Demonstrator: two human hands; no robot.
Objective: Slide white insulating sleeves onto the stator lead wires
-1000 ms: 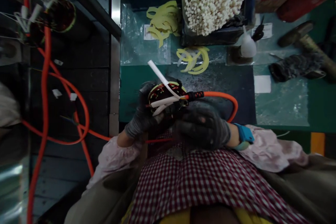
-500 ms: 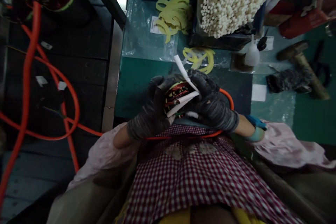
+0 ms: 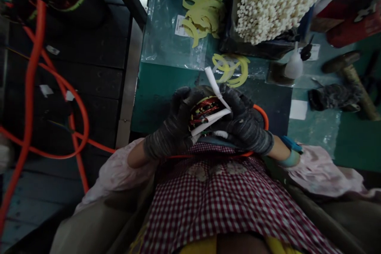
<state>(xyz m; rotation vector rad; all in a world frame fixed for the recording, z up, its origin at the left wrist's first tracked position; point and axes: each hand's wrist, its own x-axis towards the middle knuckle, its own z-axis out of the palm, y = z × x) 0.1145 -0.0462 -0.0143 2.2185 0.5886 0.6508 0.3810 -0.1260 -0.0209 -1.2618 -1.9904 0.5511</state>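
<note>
Between my two gloved hands, close to my apron, is a motor stator [image 3: 205, 108] with copper windings and a yellowish rim. My left hand [image 3: 178, 121] wraps round its left side, thumb near the lower edge. On the other side my right hand [image 3: 242, 117] is closed against the stator, its fingertips at the bases of the white sleeves [image 3: 214, 85] that stick out of the windings. What those fingertips pinch is partly hidden. An orange cable [image 3: 262, 115] loops out past my right wrist.
Yellow insulation strips [image 3: 205, 14] and yellow rings [image 3: 233, 69] lie beyond my hands. Behind them stands a box of white tubes [image 3: 276, 4]. At right are a squeeze bottle [image 3: 294, 65], a dark glove [image 3: 333, 95] and a hammer [image 3: 357, 81]. Orange cables [image 3: 31, 79] hang at left.
The view has shifted slightly, so the bench things sit a little further right. My hands keep nearly the same hold on the stator.
</note>
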